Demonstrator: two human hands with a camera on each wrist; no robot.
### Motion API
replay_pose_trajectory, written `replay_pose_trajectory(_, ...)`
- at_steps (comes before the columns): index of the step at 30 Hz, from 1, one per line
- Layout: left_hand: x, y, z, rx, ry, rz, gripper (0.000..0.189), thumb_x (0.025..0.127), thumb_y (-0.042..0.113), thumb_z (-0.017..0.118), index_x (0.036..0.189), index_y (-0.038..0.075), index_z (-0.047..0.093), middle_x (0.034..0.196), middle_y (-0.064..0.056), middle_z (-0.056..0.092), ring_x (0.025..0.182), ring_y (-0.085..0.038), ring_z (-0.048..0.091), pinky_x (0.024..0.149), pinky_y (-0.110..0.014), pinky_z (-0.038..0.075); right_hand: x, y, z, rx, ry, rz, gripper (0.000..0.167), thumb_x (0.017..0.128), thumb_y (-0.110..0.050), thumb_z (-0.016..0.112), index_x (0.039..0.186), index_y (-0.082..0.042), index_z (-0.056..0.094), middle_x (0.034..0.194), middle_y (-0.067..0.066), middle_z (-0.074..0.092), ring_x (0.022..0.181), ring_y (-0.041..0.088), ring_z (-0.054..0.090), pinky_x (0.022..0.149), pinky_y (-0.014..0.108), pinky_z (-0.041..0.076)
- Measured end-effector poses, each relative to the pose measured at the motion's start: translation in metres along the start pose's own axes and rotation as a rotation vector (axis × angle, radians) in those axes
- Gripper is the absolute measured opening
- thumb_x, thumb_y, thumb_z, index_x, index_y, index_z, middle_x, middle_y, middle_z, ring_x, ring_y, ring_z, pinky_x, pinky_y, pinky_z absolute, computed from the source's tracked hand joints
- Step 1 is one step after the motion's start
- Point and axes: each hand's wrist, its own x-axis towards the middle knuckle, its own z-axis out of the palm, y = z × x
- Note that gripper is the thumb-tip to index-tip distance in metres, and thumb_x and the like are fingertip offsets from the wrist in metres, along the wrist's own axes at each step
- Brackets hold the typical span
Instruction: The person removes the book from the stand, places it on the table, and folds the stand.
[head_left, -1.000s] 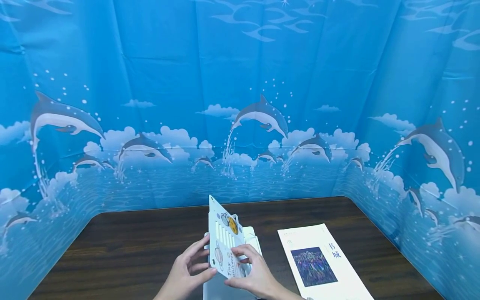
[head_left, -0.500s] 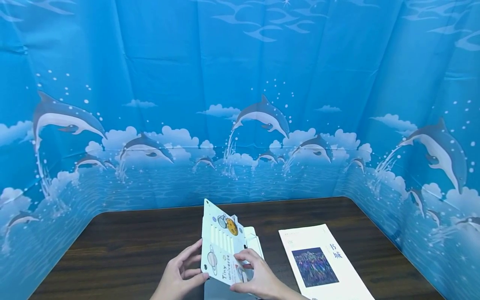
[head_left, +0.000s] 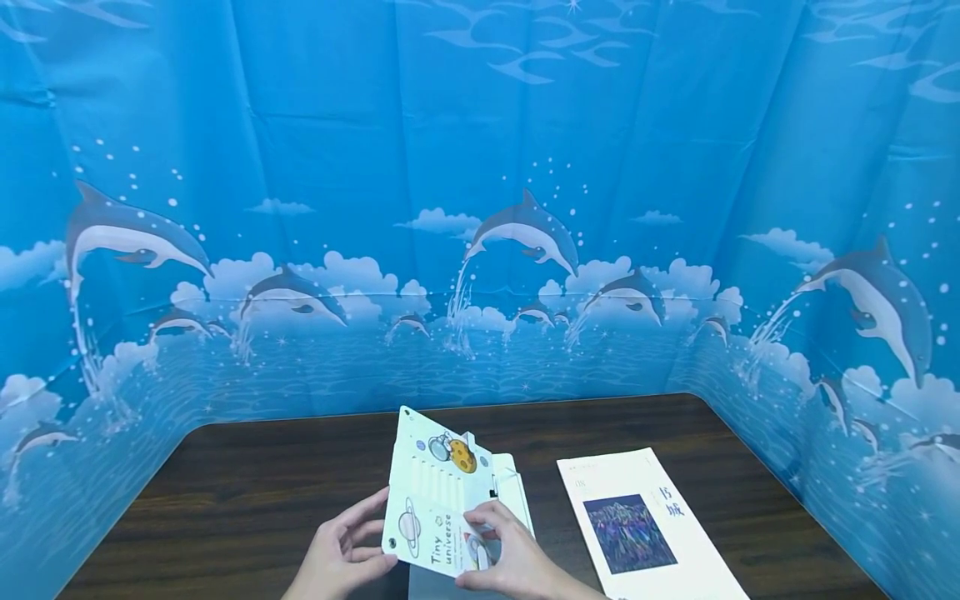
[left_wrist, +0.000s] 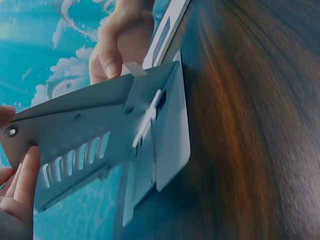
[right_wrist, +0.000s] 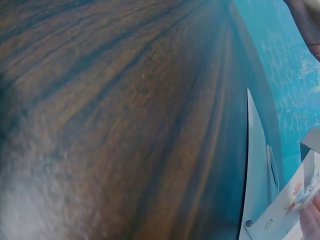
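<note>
A pale folding book stand (head_left: 422, 521), printed with planets and "Tiny universe", has its slotted panel raised at a slant over its flat base (head_left: 512, 483). My left hand (head_left: 339, 546) pinches the panel's left edge near the lower corner, thumb in front and fingers behind. At the lower right edge my right hand (head_left: 513, 554) grips the panel with thumb and fingers. In the left wrist view, the panel's plain underside (left_wrist: 65, 135) shows slots, and a thin wire support (left_wrist: 147, 120) joins it to the base. The right wrist view catches the base's edge (right_wrist: 256, 150).
A white magazine (head_left: 622, 475) with a dark picture lies to the right of the stand. Both sit on a dark wood table (head_left: 262, 483). A blue dolphin-print curtain (head_left: 337, 167) surrounds the table's back and sides.
The stand's panel has swung left and lower, so its printed face shows more fully. My left hand has moved left and down with its edge; my right hand has stayed nearly in place.
</note>
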Motion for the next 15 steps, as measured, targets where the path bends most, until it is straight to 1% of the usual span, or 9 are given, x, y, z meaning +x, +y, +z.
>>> replay_pose_trajectory(5, 0.0, -0.01, -0.013, -0.013, -0.048, -0.019, 0.073, 0.076, -0.001, 0.065, 0.133, -0.018, 0.022, 0.133, -0.035, 0.034, 0.094, -0.012, 0.062, 0.076, -0.034, 0.052, 0.001, 0.001, 0.002, -0.012, 0.0, 0.021, 0.061, 0.066, -0.024, 0.078, 0.118, -0.003, 0.055, 0.108, -0.004, 0.045, 0.099, 0.01, 0.048, 0.087, 0.028, 0.045)
replay_pose_trajectory(7, 0.0, -0.015, -0.017, -0.014, -0.066, -0.024, 0.074, 0.076, -0.001, 0.065, 0.132, -0.019, 0.022, 0.133, -0.036, 0.032, 0.095, -0.012, 0.062, 0.076, -0.034, 0.052, 0.0, 0.002, 0.004, -0.036, 0.0, 0.03, 0.062, 0.066, -0.025, 0.079, 0.118, -0.004, 0.055, 0.108, -0.005, 0.045, 0.099, 0.01, 0.048, 0.087, 0.028, 0.045)
replay_pose_trajectory(9, -0.001, -0.019, -0.021, -0.016, -0.077, -0.045, 0.074, 0.075, 0.0, 0.066, 0.132, -0.019, 0.023, 0.133, -0.035, 0.034, 0.095, -0.014, 0.062, 0.076, -0.034, 0.052, 0.0, 0.003, 0.005, -0.056, 0.003, 0.038, 0.062, 0.065, -0.026, 0.079, 0.118, -0.004, 0.055, 0.109, -0.005, 0.045, 0.099, 0.01, 0.049, 0.086, 0.028, 0.045)
replay_pose_trajectory(12, -0.003, -0.024, -0.027, -0.017, -0.084, -0.096, 0.076, 0.073, 0.001, 0.068, 0.132, -0.019, 0.023, 0.133, -0.033, 0.036, 0.095, -0.017, 0.062, 0.076, -0.032, 0.052, -0.001, 0.005, 0.008, -0.105, 0.012, 0.051, 0.064, 0.064, -0.028, 0.08, 0.118, -0.004, 0.055, 0.11, -0.006, 0.045, 0.097, 0.01, 0.048, 0.085, 0.026, 0.043)
replay_pose_trajectory(15, -0.005, -0.03, -0.032, -0.015, -0.089, -0.153, 0.078, 0.072, 0.002, 0.069, 0.132, -0.019, 0.024, 0.131, -0.031, 0.039, 0.094, -0.021, 0.061, 0.074, -0.031, 0.052, -0.001, 0.005, 0.012, -0.117, 0.013, 0.077, 0.066, 0.062, -0.03, 0.08, 0.117, -0.003, 0.056, 0.11, -0.007, 0.044, 0.095, 0.007, 0.047, 0.083, 0.024, 0.042)
